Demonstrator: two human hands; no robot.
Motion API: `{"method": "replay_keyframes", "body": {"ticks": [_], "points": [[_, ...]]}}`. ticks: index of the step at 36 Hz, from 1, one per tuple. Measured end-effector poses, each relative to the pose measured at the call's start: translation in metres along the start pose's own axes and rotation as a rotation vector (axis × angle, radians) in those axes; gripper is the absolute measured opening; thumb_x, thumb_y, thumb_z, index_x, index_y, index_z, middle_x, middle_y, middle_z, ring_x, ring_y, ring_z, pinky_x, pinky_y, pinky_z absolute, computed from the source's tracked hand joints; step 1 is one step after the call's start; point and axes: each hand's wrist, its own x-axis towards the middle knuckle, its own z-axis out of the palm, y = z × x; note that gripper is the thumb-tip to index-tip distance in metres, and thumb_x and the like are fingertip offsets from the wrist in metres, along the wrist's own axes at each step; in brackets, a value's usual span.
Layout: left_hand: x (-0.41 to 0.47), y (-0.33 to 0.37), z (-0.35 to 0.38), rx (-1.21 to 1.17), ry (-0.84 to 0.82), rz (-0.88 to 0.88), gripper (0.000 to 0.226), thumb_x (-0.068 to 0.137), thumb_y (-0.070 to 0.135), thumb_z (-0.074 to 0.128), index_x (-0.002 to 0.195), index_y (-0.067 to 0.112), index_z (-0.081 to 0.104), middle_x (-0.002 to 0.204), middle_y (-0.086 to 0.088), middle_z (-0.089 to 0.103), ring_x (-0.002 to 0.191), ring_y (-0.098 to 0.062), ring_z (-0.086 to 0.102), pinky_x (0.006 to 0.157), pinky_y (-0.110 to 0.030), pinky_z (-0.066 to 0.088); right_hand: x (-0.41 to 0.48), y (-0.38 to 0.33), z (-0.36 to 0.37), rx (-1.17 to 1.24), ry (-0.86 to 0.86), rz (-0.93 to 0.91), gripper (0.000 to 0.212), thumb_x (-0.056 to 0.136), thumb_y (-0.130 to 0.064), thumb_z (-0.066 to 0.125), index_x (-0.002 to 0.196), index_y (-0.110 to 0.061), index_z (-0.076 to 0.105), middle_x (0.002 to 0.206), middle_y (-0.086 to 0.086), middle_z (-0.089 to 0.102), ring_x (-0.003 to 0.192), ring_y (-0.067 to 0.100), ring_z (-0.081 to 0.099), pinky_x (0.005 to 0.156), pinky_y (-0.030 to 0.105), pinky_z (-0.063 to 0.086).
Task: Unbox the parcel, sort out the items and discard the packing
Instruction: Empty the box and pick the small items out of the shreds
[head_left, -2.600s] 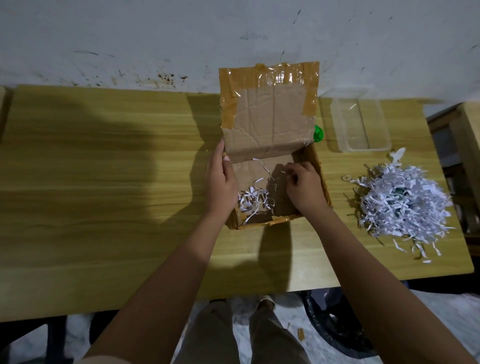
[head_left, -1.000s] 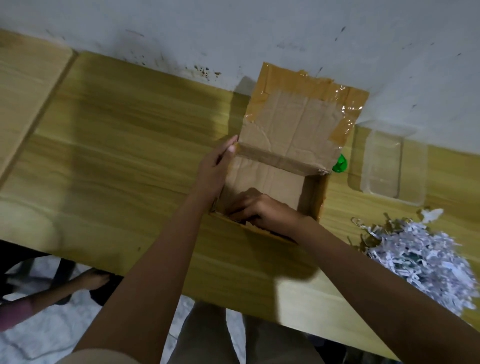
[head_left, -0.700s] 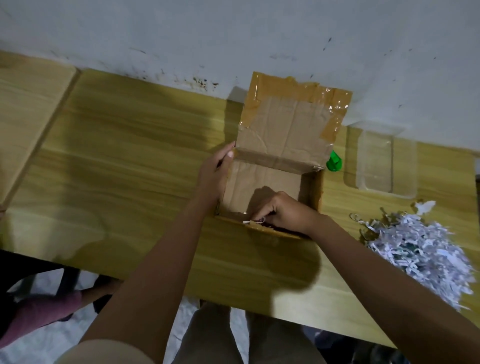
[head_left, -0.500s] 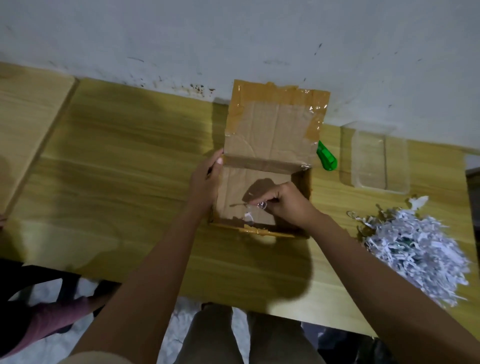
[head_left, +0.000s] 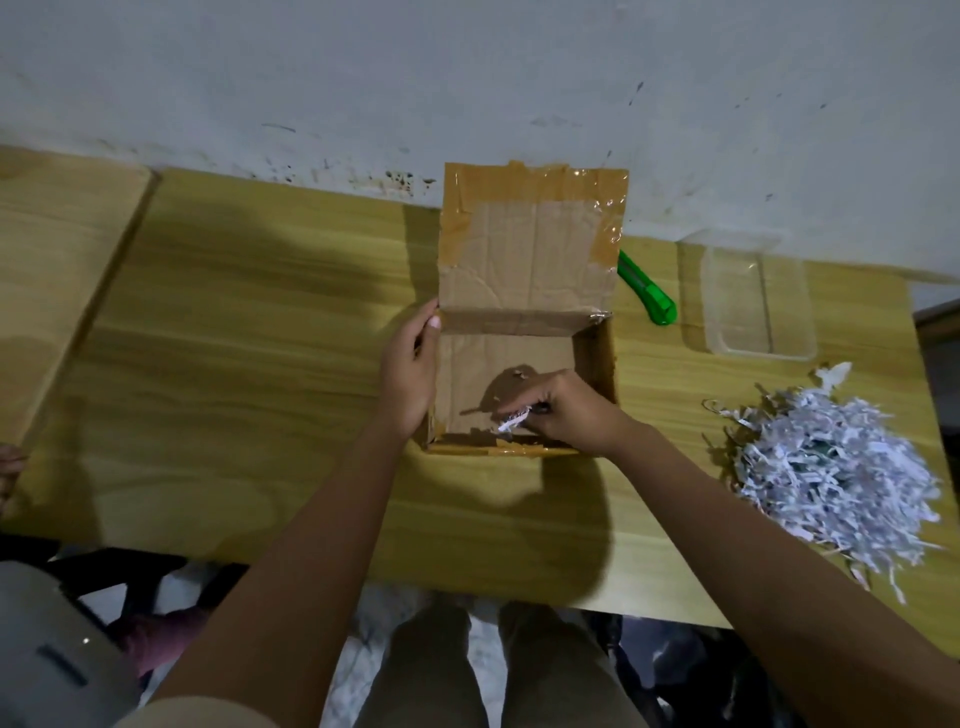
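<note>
An open cardboard box (head_left: 519, 358) sits on the wooden table (head_left: 234, 415), its taped lid (head_left: 530, 244) standing up against the wall. My left hand (head_left: 410, 374) grips the box's left wall, thumb inside. Inside the box near its front edge, my right hand (head_left: 566, 410) pinches a small bunch of white shredded paper (head_left: 511, 420). The box floor around it looks almost bare, with a few scraps. A large pile of shredded paper (head_left: 831, 467) lies on the table to the right.
A green utility knife (head_left: 649, 291) lies right of the lid. A clear plastic container (head_left: 753, 306) stands at the back right. A second table (head_left: 47, 260) adjoins on the left. Another person's hand (head_left: 8, 467) shows at the left edge. A grey object (head_left: 52, 654) sits at bottom left.
The loose shreds in the box have been gathered; my right hand moved along the box's front edge and now pinches a small bunch. My left hand stayed on the box wall. The camera shifted.
</note>
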Motion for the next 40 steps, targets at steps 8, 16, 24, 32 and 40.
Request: {"method": "replay_keyframes", "body": {"ticks": [8,16,24,32,40], "points": [[0.0,-0.001,0.002,-0.038,0.019,0.005,0.036,0.099,0.018,0.041,0.131,0.006,0.052,0.133,-0.007,0.055,0.125,-0.014,0.049,0.098,-0.008,0.036,0.007,-0.004,0.0,-0.094,-0.248,-0.054,0.039,0.075,0.01,0.065,0.111,-0.006,0.067,0.113,0.011,0.069,0.103,0.008,0.059,0.085,0.002,0.04],[-0.002,0.003,0.005,-0.02,0.062,-0.022,0.036,0.1,0.018,0.04,0.132,0.007,0.051,0.135,-0.006,0.054,0.125,-0.013,0.048,0.087,0.007,0.031,0.014,-0.003,0.001,-0.238,-0.331,-0.136,0.029,0.072,0.014,0.061,0.095,0.001,0.072,0.105,0.018,0.066,0.096,0.029,0.062,0.08,0.025,0.046],[-0.003,0.004,0.007,-0.034,0.066,-0.042,0.037,0.1,0.02,0.039,0.133,0.008,0.049,0.135,-0.006,0.053,0.124,-0.012,0.048,0.085,0.007,0.033,0.018,0.0,-0.001,-0.283,0.052,-0.127,0.023,0.075,0.008,0.065,0.094,-0.002,0.072,0.095,0.015,0.068,0.089,0.028,0.062,0.08,0.039,0.052],[-0.002,0.002,0.006,-0.055,0.059,-0.04,0.036,0.1,0.02,0.04,0.132,0.008,0.051,0.133,-0.006,0.055,0.123,-0.013,0.05,0.096,-0.009,0.039,0.019,-0.008,-0.006,-0.208,0.284,-0.069,0.042,0.074,0.009,0.062,0.113,-0.007,0.065,0.114,0.014,0.065,0.107,0.026,0.058,0.097,0.03,0.045],[0.0,0.0,0.008,-0.108,0.059,-0.058,0.036,0.099,0.019,0.041,0.131,0.008,0.052,0.133,-0.006,0.055,0.124,-0.013,0.049,0.096,-0.008,0.039,0.004,-0.001,0.003,-0.106,0.235,0.119,0.065,0.081,-0.016,0.067,0.139,-0.014,0.037,0.144,0.01,0.034,0.135,0.022,0.031,0.11,0.021,0.022]]}}
